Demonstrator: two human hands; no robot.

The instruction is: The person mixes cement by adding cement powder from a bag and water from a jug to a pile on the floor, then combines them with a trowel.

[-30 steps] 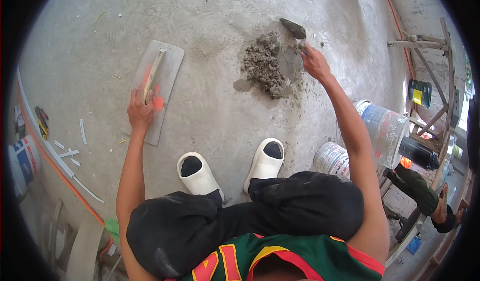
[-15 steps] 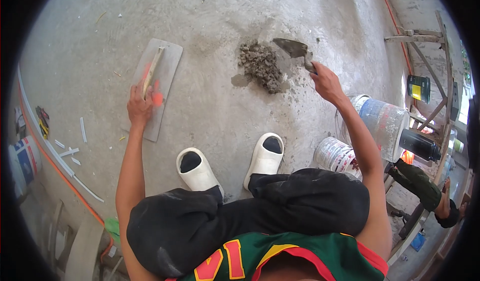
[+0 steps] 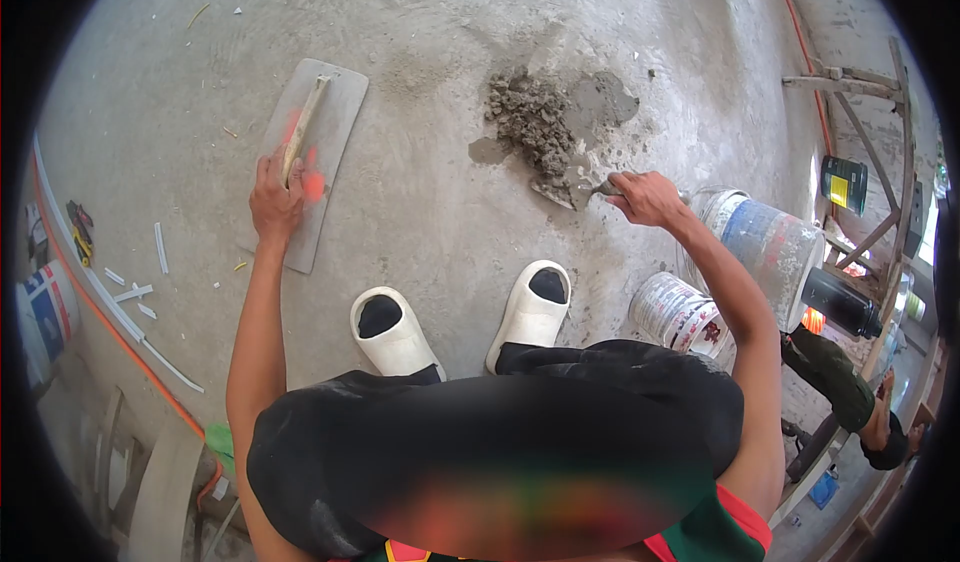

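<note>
My left hand [image 3: 277,202] is closed round the lower end of the handle of a plastering float [image 3: 335,112], a flat grey board with red marks that lies on the concrete floor. My right hand [image 3: 648,198] grips a pointing trowel [image 3: 560,192] by its handle. The trowel's blade touches the near edge of a heap of wet mortar [image 3: 528,117], and part of the blade is hidden by mortar. A smooth wet smear [image 3: 604,100] spreads to the right of the heap.
Large buckets [image 3: 760,242] and a smaller paint-spattered bucket [image 3: 672,310] stand at my right, beside a wooden frame [image 3: 868,127]. Another person's leg [image 3: 832,372] shows there. Pliers [image 3: 80,232], white plastic strips [image 3: 135,292] and an orange hose [image 3: 120,337] lie left. White shoes [image 3: 532,307] are below.
My right hand has brought the trowel toward me, from the heap's far right side to its near edge. The left hand keeps its hold on the float, which has hardly moved.
</note>
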